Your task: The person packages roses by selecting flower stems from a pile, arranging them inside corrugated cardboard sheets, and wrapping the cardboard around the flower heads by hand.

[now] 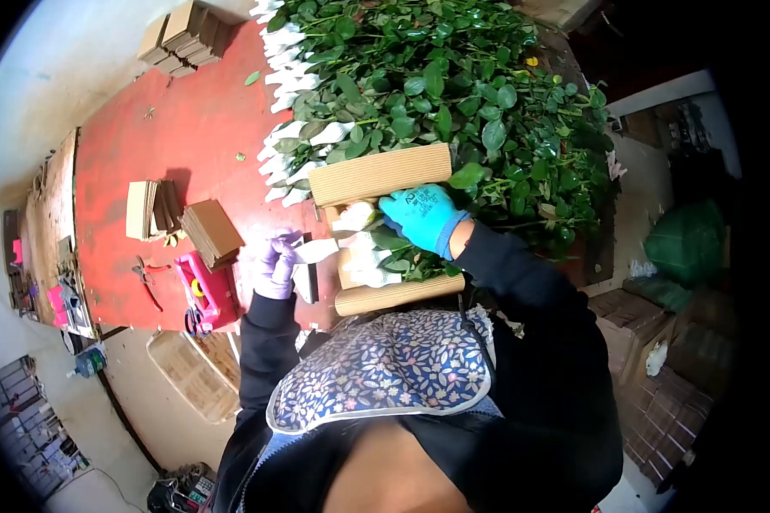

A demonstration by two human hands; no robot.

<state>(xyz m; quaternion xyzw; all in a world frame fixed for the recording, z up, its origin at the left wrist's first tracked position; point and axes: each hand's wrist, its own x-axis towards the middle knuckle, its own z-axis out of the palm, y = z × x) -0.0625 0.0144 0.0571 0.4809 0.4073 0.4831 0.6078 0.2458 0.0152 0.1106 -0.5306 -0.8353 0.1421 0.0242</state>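
Note:
My left hand [274,267], in a thin purple glove, is closed with a white sleeve [316,250] at its fingertips. My right hand [423,219], in a teal work glove, curls around a rose just behind its pale bud [358,215]; the stem under the glove is hidden. Both hands are over a sheet of corrugated cardboard [381,173] whose two ends stand up. Inside it, several white-sleeved rose heads [372,267] lie close together, their green leaves pointing right.
A large heap of leafy rose stems [453,94] with white-covered heads covers the table's far right. On the red table [197,128] stand cardboard stacks [212,232], red-handled pruners [148,282] and a pink tape dispenser [205,291]. A woven basket [192,376] sits below the near edge.

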